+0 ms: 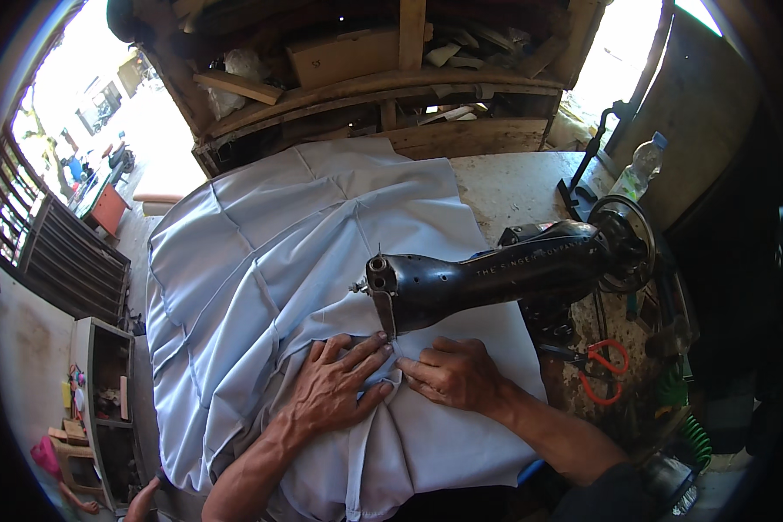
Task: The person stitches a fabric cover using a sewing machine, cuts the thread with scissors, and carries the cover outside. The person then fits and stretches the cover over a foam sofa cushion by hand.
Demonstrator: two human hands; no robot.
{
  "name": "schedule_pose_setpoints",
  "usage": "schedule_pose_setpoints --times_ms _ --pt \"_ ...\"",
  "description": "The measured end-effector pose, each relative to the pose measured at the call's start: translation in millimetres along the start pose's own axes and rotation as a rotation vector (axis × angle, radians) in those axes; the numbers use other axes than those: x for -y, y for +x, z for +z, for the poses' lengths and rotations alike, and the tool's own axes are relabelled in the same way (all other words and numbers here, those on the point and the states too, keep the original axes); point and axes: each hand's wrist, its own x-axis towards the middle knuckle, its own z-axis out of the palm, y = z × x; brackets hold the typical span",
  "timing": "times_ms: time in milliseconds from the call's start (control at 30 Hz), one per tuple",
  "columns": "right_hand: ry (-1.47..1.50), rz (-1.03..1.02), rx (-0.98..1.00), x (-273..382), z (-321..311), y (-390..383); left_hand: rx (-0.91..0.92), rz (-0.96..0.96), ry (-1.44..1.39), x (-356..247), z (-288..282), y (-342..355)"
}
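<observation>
A large piece of pale grey-white cloth (235, 287) with several seams spreads in folds over the table. Above it stands a black sewing machine (487, 274), its head end over my fingers. My left hand (344, 387) lies on the cloth with fingers stretched out, the fingertips close beside the needle area. Just to the right of the needle, my right hand (452, 374) has curled fingers and pinches a fold of the cloth. The thumb side of that hand is partly hidden. Machine head and fingers cover the exact spot under the needle.
Red-handled scissors (605, 370) lie right of the cloth, near a green coil (696, 439). The machine's handwheel (622, 244) and a plastic bottle (644, 165) stand at the back right. A cluttered wooden shelf (470, 135) closes off the far side. Someone's bare limb (143, 500) shows at lower left.
</observation>
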Motion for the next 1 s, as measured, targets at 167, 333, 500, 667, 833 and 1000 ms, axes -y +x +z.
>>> schedule_pose_setpoints --times_ms 167,333,500,667,833,1000 --pt "0.016 -0.036 -0.066 -5 1 5 -0.038 0.041 0.032 7 1 4" --pt "0.023 -0.027 -0.064 -11 8 4 -0.028 0.05 0.045 13 1 8" --pt "0.008 -0.048 -0.062 -15 11 8 -0.021 0.056 0.0 19 -3 13" --pt "-0.01 -0.058 -0.066 -17 9 9 -0.1 0.107 -0.02 23 0 15" --pt "-0.052 -0.101 -0.063 -15 12 9 -0.129 0.069 -0.059 10 -6 6" --pt "-0.024 -0.107 0.007 -1 -3 8 -0.228 -0.186 0.062 -86 -13 -66"
